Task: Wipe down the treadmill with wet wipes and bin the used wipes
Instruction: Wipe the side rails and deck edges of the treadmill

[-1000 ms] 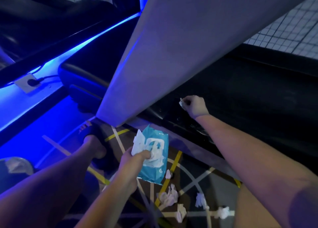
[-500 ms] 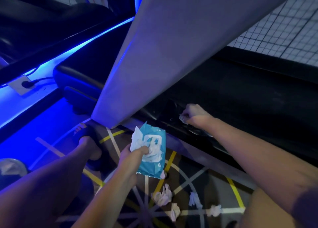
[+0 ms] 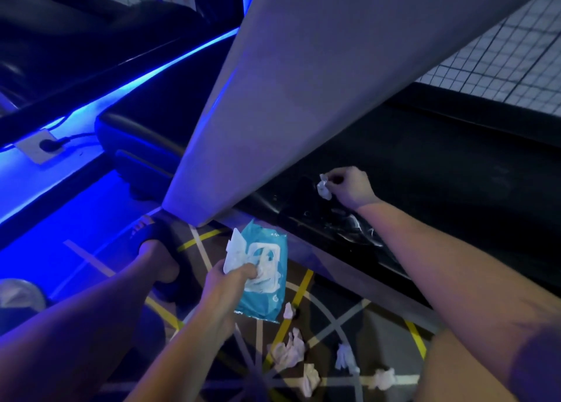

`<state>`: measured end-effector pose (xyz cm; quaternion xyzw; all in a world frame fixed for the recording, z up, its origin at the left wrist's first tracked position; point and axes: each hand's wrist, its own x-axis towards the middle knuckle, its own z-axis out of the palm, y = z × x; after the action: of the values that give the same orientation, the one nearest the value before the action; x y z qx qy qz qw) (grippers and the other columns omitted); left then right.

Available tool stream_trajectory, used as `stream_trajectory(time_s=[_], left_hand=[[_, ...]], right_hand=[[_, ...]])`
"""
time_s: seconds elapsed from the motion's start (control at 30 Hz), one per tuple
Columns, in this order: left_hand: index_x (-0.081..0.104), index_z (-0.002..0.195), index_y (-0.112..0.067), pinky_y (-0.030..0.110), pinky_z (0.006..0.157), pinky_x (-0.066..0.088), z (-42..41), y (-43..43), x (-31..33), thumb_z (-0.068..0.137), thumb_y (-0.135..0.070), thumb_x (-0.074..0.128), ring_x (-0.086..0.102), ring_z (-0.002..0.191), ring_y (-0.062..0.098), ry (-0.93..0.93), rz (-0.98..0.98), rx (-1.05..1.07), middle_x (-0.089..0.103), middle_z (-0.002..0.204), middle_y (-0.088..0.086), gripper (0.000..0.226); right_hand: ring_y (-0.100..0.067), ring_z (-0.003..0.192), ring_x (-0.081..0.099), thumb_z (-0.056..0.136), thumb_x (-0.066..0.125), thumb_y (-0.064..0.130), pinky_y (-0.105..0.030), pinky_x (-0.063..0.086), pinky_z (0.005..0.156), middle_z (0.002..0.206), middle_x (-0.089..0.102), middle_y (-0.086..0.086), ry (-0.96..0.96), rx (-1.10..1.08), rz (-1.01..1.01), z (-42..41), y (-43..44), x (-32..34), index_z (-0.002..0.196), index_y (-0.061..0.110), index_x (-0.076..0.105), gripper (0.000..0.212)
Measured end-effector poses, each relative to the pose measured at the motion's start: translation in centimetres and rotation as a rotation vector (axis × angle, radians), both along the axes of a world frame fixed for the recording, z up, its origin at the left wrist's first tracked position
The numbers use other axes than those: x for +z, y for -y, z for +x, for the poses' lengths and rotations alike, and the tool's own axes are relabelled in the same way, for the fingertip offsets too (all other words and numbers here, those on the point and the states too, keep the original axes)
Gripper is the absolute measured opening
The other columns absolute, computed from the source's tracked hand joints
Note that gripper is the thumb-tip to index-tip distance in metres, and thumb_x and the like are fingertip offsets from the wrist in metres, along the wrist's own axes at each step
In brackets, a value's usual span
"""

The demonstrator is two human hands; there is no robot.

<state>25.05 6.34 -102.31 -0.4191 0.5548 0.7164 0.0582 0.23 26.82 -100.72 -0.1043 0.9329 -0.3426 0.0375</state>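
My right hand (image 3: pixel 349 187) pinches a small crumpled white wipe (image 3: pixel 323 186) against the black treadmill deck (image 3: pixel 440 171), just above its glossy side rail (image 3: pixel 334 222), which shows wet streaks. A blue pack of wet wipes (image 3: pixel 268 280) with a white flap is gripped by my left hand (image 3: pixel 227 283) over the floor, below the rail. A wide grey treadmill upright (image 3: pixel 303 83) rises across the middle of the view.
Several used crumpled wipes (image 3: pixel 288 351) lie on the floor with yellow and grey lines. My left leg and a black sandal (image 3: pixel 161 237) stand by the upright's foot. A wall socket with a plug (image 3: pixel 42 146) sits at left under blue light.
My right hand dipped down to the glossy side rail with the wipe, then moved back up onto the deck. My left hand has kept the pack in about the same place.
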Motion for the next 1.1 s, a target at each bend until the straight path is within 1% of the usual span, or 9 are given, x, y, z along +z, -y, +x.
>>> stream_trajectory(time_s=[0.07,0.23,0.37,0.5,0.6,0.73,0.83,1.0,1.1], left_hand=[[0.062,0.131,-0.016,0.033,0.063,0.061,0.0,0.4,-0.3,0.093,-0.008,0.072,0.08,0.085,0.028,-0.001,-0.003,0.009,0.08,0.107,0.01,0.04],[0.06,0.135,-0.018,0.034,0.063,0.062,-0.2,1.0,-0.8,0.094,-0.011,0.072,0.081,0.086,0.026,0.001,-0.016,0.02,0.079,0.111,0.008,0.043],[0.06,0.135,-0.019,0.032,0.063,0.062,-0.7,0.8,-0.6,0.094,-0.012,0.073,0.079,0.091,0.027,-0.014,-0.033,0.009,0.077,0.115,0.007,0.044],[0.061,0.132,-0.019,0.031,0.061,0.061,-0.7,0.3,-0.6,0.094,-0.011,0.073,0.08,0.088,0.026,-0.015,-0.044,-0.01,0.079,0.11,0.007,0.04],[0.061,0.133,-0.019,0.031,0.061,0.061,-0.6,0.2,-0.6,0.094,-0.012,0.073,0.08,0.088,0.025,-0.009,-0.044,-0.008,0.078,0.111,0.007,0.042],[0.061,0.136,-0.018,0.032,0.061,0.062,-0.7,0.2,-0.4,0.094,-0.01,0.073,0.08,0.089,0.026,-0.012,-0.037,0.006,0.078,0.112,0.008,0.044],[0.06,0.136,-0.019,0.032,0.062,0.062,-0.8,0.1,-0.2,0.094,-0.012,0.073,0.08,0.089,0.025,-0.017,-0.021,0.006,0.078,0.114,0.006,0.045],[0.062,0.133,-0.019,0.035,0.066,0.062,-0.4,-0.1,-0.4,0.094,-0.01,0.072,0.08,0.09,0.027,-0.018,-0.022,-0.011,0.079,0.111,0.007,0.041],[0.061,0.133,-0.017,0.038,0.067,0.064,-0.1,0.1,-1.0,0.094,-0.009,0.072,0.08,0.087,0.028,-0.001,-0.017,0.001,0.078,0.112,0.009,0.042]], right_hand=[[-0.002,0.066,0.059,0.098,0.065,0.019,0.001,0.035,0.058,0.079,0.068,0.0,-0.012,0.002,-0.019,0.0,1.2,-1.1,0.097,0.008,0.078,0.018],[-0.022,0.105,0.066,0.094,0.067,0.023,-0.01,0.035,0.086,0.114,0.067,-0.01,-0.022,0.089,0.116,-0.3,3.5,-3.0,0.115,0.015,0.077,0.024],[-0.021,0.101,0.065,0.095,0.068,0.017,-0.007,0.032,0.085,0.107,0.065,-0.007,-0.078,0.125,0.095,-0.4,2.6,-3.1,0.115,0.017,0.077,0.022],[-0.028,0.103,0.066,0.098,0.063,0.018,-0.023,0.044,0.092,0.108,0.067,-0.012,-0.099,0.091,0.122,-0.4,1.8,-4.0,0.119,0.017,0.075,0.024],[-0.027,0.107,0.066,0.098,0.061,0.016,-0.026,0.045,0.095,0.114,0.069,-0.012,-0.067,0.08,0.187,-1.0,1.0,-4.1,0.115,0.013,0.077,0.023],[-0.036,0.094,0.068,0.095,0.063,0.02,-0.036,0.054,0.081,0.1,0.071,-0.019,-0.08,0.059,0.263,-1.7,0.5,-3.1,0.097,0.006,0.079,0.021],[-0.037,0.088,0.068,0.095,0.065,0.022,-0.038,0.056,0.08,0.1,0.067,-0.021,-0.15,-0.081,0.201,-2.1,0.0,-2.3,0.095,0.006,0.078,0.02],[-0.018,0.079,0.063,0.095,0.067,0.024,-0.017,0.04,0.074,0.091,0.068,-0.006,-0.142,0.049,0.095,-1.3,0.2,-2.7,0.094,0.012,0.078,0.017],[-0.021,0.089,0.067,0.095,0.065,0.014,-0.023,0.048,0.086,0.099,0.073,-0.008,-0.195,0.167,0.088,-0.5,1.8,-3.2,0.099,0.011,0.079,0.015]])
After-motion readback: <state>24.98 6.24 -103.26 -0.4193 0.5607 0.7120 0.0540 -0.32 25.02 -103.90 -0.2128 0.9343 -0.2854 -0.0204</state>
